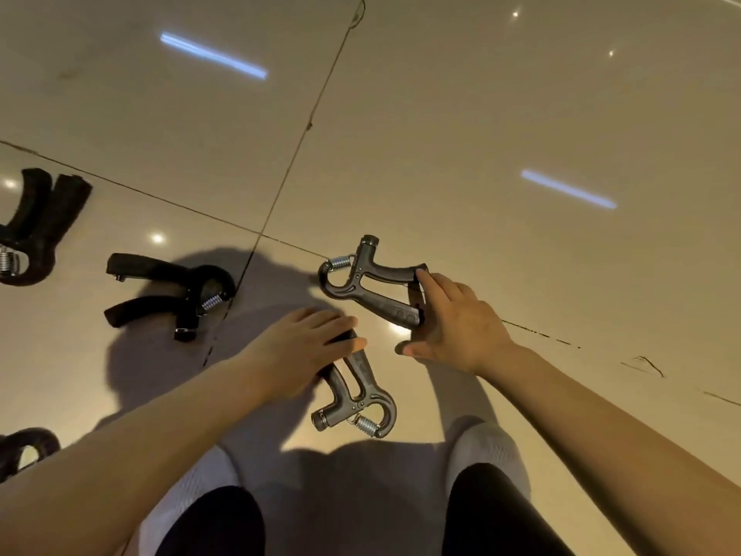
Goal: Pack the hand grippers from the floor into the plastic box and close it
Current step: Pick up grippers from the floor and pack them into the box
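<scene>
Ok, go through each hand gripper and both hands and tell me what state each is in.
Far grey plastic hand gripper: handle ends held by right hand.
Near grey plastic hand gripper: on floor, handles under left hand.
Black foam hand gripper with spring: on floor, untouched.
Black hand gripper at left edge: on floor, untouched.
Black gripper at lower left: partly cut off.
</scene>
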`<state>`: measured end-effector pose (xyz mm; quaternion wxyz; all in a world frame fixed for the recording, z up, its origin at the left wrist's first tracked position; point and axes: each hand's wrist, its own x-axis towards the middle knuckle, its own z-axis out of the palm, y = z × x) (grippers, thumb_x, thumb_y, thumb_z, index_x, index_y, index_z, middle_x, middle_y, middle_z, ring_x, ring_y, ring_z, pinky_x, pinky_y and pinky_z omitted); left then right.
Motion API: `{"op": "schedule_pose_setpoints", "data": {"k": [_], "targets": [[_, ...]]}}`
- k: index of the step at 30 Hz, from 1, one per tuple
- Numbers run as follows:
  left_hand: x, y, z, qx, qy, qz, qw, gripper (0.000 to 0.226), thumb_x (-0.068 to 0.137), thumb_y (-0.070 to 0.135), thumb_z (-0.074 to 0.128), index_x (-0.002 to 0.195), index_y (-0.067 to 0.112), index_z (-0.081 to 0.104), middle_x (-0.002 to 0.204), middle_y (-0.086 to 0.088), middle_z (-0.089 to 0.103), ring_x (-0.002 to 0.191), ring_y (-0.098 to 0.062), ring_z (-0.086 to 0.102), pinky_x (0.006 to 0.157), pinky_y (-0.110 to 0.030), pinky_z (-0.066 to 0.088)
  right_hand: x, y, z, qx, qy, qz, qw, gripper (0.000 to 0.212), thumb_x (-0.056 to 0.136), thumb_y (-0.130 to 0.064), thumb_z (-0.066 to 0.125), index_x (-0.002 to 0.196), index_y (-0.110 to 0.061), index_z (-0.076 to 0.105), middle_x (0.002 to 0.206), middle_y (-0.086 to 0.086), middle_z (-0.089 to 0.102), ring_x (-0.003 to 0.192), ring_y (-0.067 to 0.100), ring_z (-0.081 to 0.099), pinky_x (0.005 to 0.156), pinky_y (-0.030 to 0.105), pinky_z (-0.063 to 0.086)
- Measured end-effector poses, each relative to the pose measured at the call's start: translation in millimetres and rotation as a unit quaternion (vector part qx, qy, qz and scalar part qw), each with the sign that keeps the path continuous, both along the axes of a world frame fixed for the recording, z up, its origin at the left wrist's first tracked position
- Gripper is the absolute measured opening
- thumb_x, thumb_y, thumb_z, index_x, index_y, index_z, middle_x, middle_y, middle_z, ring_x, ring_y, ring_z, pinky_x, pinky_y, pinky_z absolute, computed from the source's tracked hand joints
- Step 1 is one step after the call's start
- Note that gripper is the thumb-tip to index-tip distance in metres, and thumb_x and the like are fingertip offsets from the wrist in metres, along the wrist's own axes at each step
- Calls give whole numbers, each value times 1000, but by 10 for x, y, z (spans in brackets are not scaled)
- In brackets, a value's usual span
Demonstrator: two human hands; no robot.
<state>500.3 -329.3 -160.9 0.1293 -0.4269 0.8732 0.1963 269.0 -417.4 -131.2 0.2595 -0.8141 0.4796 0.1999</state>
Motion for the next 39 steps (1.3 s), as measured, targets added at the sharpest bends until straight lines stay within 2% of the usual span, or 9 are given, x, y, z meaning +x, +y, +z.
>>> {"op": "schedule_pose_setpoints", "data": {"k": [2, 9, 13, 16, 21, 24, 30, 35, 39], "targets": [[40, 28, -24, -25, 15, 17, 999, 90, 54, 44, 85, 130, 27, 41, 130, -5, 55, 117, -26, 55, 92, -42, 47, 3, 91, -94, -27, -3, -13, 1000, 113, 68, -66, 67, 151, -20, 5, 155, 0, 18, 137, 26, 24, 104, 43, 37], [228, 328, -48, -69, 61, 131, 987, 88, 51, 39, 88, 128, 26, 47, 124, 0, 53, 108, -24, 60, 83, -40, 53, 81, 70, -138, -90, -15, 11, 996, 101, 69, -57, 72, 145, -12, 23, 154, 5, 17, 131, 29, 33, 100, 42, 37], [327, 456, -45, -25, 100, 200, 974, 88, 57, 32, 87, 132, 26, 41, 128, 1, 41, 111, -24, 54, 83, -41, 53, 128, 33, -166, -110, -37, 9, 993, 81, 67, -44, 77, 130, -10, 40, 139, 5, 37, 117, 28, 47, 90, 39, 41], [348, 536, -60, -2, 112, 229, 967, 93, 62, 27, 84, 139, 26, 32, 131, -4, 44, 114, -27, 54, 89, -42, 49, 137, 4, -170, -125, -32, 11, 992, 85, 64, -46, 78, 133, -15, 38, 128, 3, 46, 114, 25, 46, 91, 38, 40], [359, 540, 31, 0, 139, 241, 961, 105, 61, 22, 85, 144, 28, 21, 124, -8, 47, 101, -26, 58, 84, -41, 52, 215, -4, -149, -123, 1, 16, 992, 83, 64, -46, 74, 133, -14, 40, 123, 5, 45, 113, 26, 43, 90, 36, 37], [315, 462, 161, -36, 167, 235, 957, 105, 60, 22, 85, 144, 26, 23, 122, -8, 47, 106, -27, 55, 88, -40, 48, 251, -16, -136, -114, 12, 16, 993, 81, 64, -46, 74, 130, -13, 41, 122, 6, 45, 112, 27, 43, 89, 36, 37], [129, 109, 478, -99, 223, 224, 943, 86, 64, 23, 81, 136, 23, 33, 124, -9, 49, 113, -25, 48, 94, -41, 45, 265, -23, -118, -107, 10, 17, 994, 83, 66, -51, 74, 131, -13, 39, 123, 6, 42, 112, 27, 43, 88, 36, 37], [66, 28, 632, -135, 200, 170, 955, 79, 63, 25, 79, 132, 22, 40, 126, -12, 50, 116, -27, 45, 93, -42, 43, 278, -26, -149, -123, 13, 17, 992, 79, 63, -48, 73, 127, -14, 41, 119, 5, 42, 110, 26, 42, 86, 34, 37], [120, 12, 702, -144, 203, 196, 949, 72, 65, 32, 79, 127, 21, 44, 125, -10, 51, 116, -26, 48, 91, -43, 48, 239, -45, -170, -117, -4, -3, 993, 84, 60, -49, 74, 129, -18, 39, 126, 1, 42, 119, 23, 38, 93, 36, 36]]}}
